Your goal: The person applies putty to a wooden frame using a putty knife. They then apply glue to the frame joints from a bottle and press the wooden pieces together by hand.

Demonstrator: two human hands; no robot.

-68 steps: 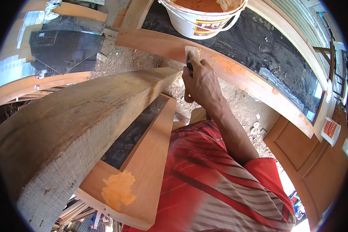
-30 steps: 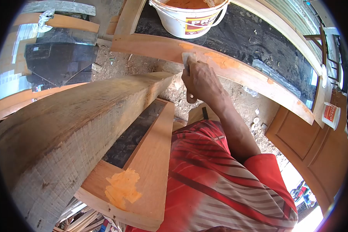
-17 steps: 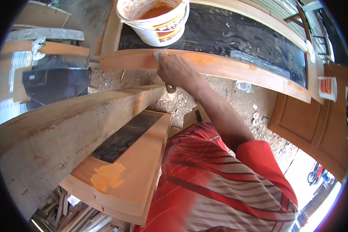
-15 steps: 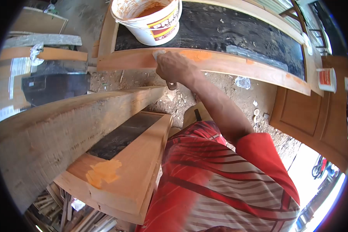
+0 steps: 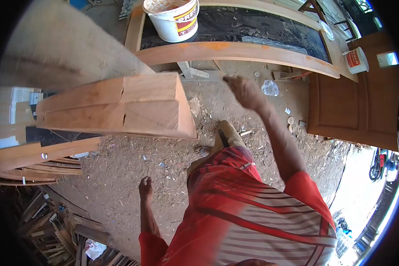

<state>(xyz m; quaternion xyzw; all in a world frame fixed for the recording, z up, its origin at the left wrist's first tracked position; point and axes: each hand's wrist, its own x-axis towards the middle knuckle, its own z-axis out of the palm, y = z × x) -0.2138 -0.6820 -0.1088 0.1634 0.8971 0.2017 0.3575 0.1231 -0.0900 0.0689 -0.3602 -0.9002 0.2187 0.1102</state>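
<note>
My right hand is closed in the air over the floor, just off the near rail of a wooden door frame. The putty knife it gripped a moment earlier is mostly hidden in the fist. My left hand hangs low at my left side, away from any object; its fingers point down and are hard to make out. A white bucket with orange-brown paste on its inner wall stands on the frame's black panel. Orange filler patches mark the near rail.
A thick wooden beam and a wooden piece with a pale cut face jut in from the left. Scrap wood is heaped at lower left. A smaller white tub and brown panelled door are at right. Debris litters the floor.
My right hand has come off the near rail and moved right and down in view. My left hand has appeared. The view has shifted, with the beam and wooden piece now higher.
</note>
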